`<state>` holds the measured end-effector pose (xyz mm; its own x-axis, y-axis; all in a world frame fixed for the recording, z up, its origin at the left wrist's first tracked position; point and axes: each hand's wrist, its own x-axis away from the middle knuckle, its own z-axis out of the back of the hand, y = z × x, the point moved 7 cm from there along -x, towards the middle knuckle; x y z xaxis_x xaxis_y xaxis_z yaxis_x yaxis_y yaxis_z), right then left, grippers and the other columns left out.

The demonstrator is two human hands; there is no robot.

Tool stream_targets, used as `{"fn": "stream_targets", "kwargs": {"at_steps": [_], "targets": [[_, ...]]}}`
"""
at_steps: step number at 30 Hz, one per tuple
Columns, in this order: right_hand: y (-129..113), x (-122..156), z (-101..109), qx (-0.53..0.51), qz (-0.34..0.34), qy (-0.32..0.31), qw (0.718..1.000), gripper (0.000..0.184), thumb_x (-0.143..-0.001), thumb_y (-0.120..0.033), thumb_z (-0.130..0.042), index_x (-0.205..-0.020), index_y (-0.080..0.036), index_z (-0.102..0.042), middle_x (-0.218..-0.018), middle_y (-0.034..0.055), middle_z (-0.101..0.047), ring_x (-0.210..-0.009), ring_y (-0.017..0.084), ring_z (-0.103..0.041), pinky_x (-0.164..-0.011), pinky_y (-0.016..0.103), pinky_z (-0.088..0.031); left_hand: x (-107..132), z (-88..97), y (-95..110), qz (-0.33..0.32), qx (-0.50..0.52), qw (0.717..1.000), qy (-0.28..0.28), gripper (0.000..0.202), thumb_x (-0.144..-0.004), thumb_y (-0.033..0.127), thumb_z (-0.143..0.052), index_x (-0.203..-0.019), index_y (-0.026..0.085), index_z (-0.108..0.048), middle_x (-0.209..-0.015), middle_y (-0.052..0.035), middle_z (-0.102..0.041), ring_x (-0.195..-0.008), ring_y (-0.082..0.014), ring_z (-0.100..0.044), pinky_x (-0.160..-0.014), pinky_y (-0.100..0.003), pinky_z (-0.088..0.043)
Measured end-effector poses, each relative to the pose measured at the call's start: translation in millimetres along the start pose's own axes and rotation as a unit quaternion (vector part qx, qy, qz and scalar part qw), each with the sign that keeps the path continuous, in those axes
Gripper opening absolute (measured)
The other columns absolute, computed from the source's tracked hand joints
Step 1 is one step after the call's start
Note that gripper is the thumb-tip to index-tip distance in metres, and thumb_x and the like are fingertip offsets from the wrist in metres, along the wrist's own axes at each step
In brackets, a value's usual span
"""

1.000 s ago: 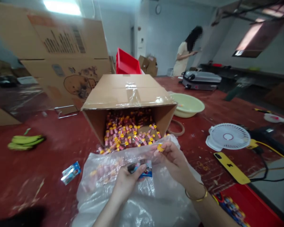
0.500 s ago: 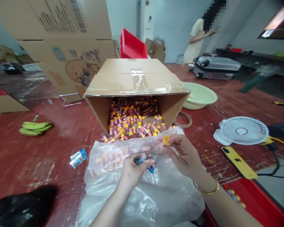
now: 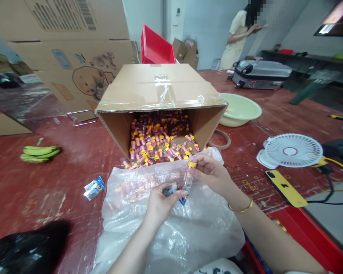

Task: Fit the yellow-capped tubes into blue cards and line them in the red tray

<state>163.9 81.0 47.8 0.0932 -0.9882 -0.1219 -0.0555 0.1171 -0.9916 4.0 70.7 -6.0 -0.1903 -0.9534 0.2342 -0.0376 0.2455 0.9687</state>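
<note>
My right hand pinches a small clear tube with a yellow cap, held upright by its top. My left hand is closed on a small blue printed packet just below and beside the tube's lower end. Both hands hover over a crumpled clear plastic bag on the red table. Right behind them lies a cardboard box on its side, its open mouth full of several yellow-capped tubes.
A loose blue packet lies left of the bag, bananas farther left. A pale basin, white fan and yellow phone sit right. A red bin is near right. A person stands at the back.
My right hand has turned the tube from lying sideways to upright and brought it down beside the packet in my left hand. The view has shifted slightly.
</note>
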Motion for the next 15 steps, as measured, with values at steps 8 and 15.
{"fn": "stream_targets", "kwargs": {"at_steps": [8,15], "targets": [[17.2,3.5,-3.8,-0.079,-0.048,-0.008,0.996,0.025,-0.078,-0.039,-0.07,-0.086,-0.024,-0.053,-0.082,0.0007,-0.068,-0.079,0.016,-0.066,-0.075,0.034,-0.054,4.6,-19.7,-7.7,0.081,0.107,0.987,-0.087,0.032,-0.067,0.04,-0.079,-0.083,0.013,-0.073,-0.069,-0.0051,-0.069,-0.064,-0.0177,-0.064,-0.07,-0.03,-0.051],[16.5,29.1,-30.0,0.105,0.05,-0.099,0.988,0.081,-0.054,-0.031,-0.088,-0.121,-0.025,-0.042,-0.123,0.009,-0.049,-0.111,0.026,-0.053,-0.089,0.039,-0.05,0.0,-35.8,0.1,0.127,0.245,0.959,-0.062,0.039,-0.067,0.039,-0.08,-0.09,0.009,-0.071,-0.074,-0.0098,-0.071,-0.07,-0.0219,-0.068,-0.068,-0.032,-0.054]]}}
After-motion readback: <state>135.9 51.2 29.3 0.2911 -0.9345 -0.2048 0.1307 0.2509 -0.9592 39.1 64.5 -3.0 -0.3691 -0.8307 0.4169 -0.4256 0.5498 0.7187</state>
